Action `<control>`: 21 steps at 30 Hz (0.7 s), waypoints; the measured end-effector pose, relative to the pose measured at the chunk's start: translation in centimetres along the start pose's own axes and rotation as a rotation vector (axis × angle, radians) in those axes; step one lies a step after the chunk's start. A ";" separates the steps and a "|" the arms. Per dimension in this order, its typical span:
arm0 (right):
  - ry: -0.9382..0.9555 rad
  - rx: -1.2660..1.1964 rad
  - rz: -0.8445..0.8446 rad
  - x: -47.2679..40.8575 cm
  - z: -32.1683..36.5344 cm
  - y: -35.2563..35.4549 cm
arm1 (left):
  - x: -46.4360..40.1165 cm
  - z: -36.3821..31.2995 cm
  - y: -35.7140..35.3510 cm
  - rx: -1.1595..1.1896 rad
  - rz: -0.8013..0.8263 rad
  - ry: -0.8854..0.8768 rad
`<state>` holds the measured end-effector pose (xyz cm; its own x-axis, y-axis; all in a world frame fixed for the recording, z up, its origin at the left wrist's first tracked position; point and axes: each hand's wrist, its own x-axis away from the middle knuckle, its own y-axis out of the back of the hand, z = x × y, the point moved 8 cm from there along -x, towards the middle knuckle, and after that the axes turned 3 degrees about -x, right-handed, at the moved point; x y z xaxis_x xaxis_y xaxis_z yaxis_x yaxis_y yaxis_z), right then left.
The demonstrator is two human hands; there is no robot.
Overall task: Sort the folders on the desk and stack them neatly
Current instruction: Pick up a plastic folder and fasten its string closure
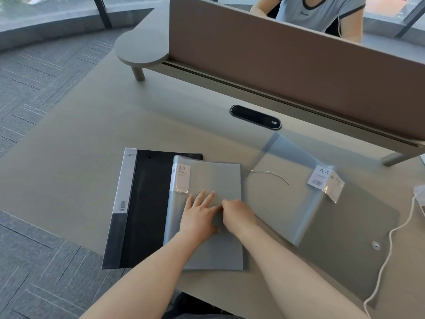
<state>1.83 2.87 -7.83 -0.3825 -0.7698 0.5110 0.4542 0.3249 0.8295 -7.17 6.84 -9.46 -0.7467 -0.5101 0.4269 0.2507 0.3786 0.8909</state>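
A grey folder (pixel 213 178) with a "20" label lies on the desk (pixel 92 143), overlapping the right part of a black folder (pixel 147 203) whose near end hangs over the desk's front edge. My left hand (pixel 199 215) rests flat on the grey cover, fingers spread. Beside it, my right hand (pixel 239 215) is curled on the same cover, fingertips touching the left hand; whether it pinches the cover is unclear. To the right lie a translucent folder (pixel 292 180) with an "A4" label and a grey snap envelope (pixel 358 240).
A brown divider panel (pixel 287 58) and a cable port (pixel 255 117) run along the back. A white cable (pixel 388 247) trails over the envelope at right, and a thin white cord (pixel 269 173) lies mid-desk. Another person sits beyond the panel. Carpet lies left.
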 end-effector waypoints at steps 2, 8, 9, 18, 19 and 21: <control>-0.013 -0.060 -0.024 0.8 -0.6 -0.6 | 0.0 0.1 0.0 0.007 -0.003 0.005; -0.213 -0.516 -0.118 2.7 -4.6 -2.2 | 0.0 0.2 0.0 0.001 0.006 0.015; -0.263 -0.604 -0.117 2.8 -5.3 -2.6 | 0.0 0.2 0.0 -0.001 0.007 0.013; -0.417 -0.773 -0.157 0.2 -8.9 -1.4 | 0.1 0.0 0.1 0.010 0.012 0.002; -0.411 -0.761 -0.152 -0.2 -8.6 -1.0 | 0.1 0.0 0.1 0.008 0.012 0.002; -0.392 -0.739 -0.143 -1.0 -7.9 -0.3 | 0.0 -0.1 0.0 0.001 0.017 0.000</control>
<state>8.46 -0.82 -10.42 -0.6657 -0.4857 0.5666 0.7369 -0.3083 0.6015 -7.14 6.78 -9.40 -0.7426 -0.5032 0.4420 0.2630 0.3879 0.8834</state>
